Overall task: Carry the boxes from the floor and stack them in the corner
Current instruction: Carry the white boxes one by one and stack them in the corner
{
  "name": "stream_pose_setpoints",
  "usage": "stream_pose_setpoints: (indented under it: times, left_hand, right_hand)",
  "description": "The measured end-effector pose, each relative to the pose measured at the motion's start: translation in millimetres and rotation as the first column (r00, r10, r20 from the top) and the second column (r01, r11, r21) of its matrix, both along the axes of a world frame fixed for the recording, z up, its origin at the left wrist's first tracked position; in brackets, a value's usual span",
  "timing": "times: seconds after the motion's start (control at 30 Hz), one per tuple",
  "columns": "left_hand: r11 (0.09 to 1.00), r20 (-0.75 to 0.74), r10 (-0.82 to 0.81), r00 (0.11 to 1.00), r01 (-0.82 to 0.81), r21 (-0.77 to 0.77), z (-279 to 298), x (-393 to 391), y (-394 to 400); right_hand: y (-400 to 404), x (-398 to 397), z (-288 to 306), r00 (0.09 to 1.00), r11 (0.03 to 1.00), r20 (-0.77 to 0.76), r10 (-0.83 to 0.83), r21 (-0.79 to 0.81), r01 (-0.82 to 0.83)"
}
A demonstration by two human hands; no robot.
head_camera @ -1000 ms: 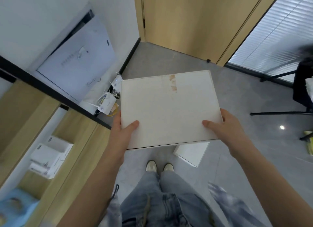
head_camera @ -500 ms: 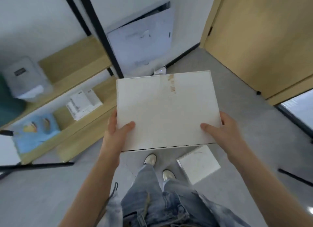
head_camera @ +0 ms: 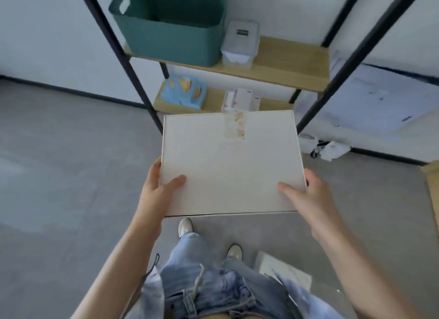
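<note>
I carry a flat white box with a strip of brownish tape near its far edge, held level in front of my waist. My left hand grips its near left corner, thumb on top and fingers underneath. My right hand grips the near right corner the same way. A second white box lies on the grey floor by my right foot, partly hidden by my jeans and sleeve.
A black-framed shelf unit with wooden boards stands straight ahead, holding a green bin, a clear lidded container, a blue packet and small white boxes. A large white board leans on the wall at right, with tags and cables below it.
The view has swung left: door and window have left the frame and the shelf unit now sits straight ahead. The box stays in both hands, unchanged. My feet have stepped round.
</note>
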State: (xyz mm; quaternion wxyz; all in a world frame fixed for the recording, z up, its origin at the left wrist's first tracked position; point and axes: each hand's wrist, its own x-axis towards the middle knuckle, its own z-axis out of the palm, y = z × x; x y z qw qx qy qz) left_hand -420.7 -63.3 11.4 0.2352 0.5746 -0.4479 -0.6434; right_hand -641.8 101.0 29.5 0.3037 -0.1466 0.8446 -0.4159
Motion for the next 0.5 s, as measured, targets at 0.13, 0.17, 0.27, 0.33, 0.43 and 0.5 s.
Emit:
stream_pose_setpoints:
  times: [0.13, 0.17, 0.27, 0.33, 0.43, 0.5]
  left_hand:
    - [0.983, 0.007, 0.185, 0.983, -0.185, 0.002, 2, 64, -35]
    - [0.968, 0.009, 0.25, 0.968, -0.25, 0.0, 1, 89, -48]
    - [0.922, 0.007, 0.388, 0.922, -0.388, -0.002, 5, 146, -82]
    - [0.895, 0.003, 0.446, 0.895, -0.446, -0.011, 9, 183, -109]
    - [0.847, 0.017, 0.532, 0.847, -0.531, -0.025, 13, 229, -147]
    - [0.813, 0.022, 0.582, 0.813, -0.581, -0.03, 14, 260, -175]
  right_hand:
    - [-79, 36, 1, 0.982, 0.982, -0.001, 0.189, -0.002, -0.189]
    - [-108, 53, -2, 0.967, 0.967, 0.002, 0.253, 0.008, -0.253]
    - [-179, 99, -3, 0.922, 0.922, 0.016, 0.387, 0.004, -0.387]
    - [-226, 132, -5, 0.888, 0.888, 0.036, 0.459, -0.001, -0.459]
    - [-286, 174, -9, 0.851, 0.853, 0.058, 0.522, -0.011, -0.522]
    - [-332, 203, -12, 0.819, 0.822, 0.077, 0.568, -0.023, -0.568]
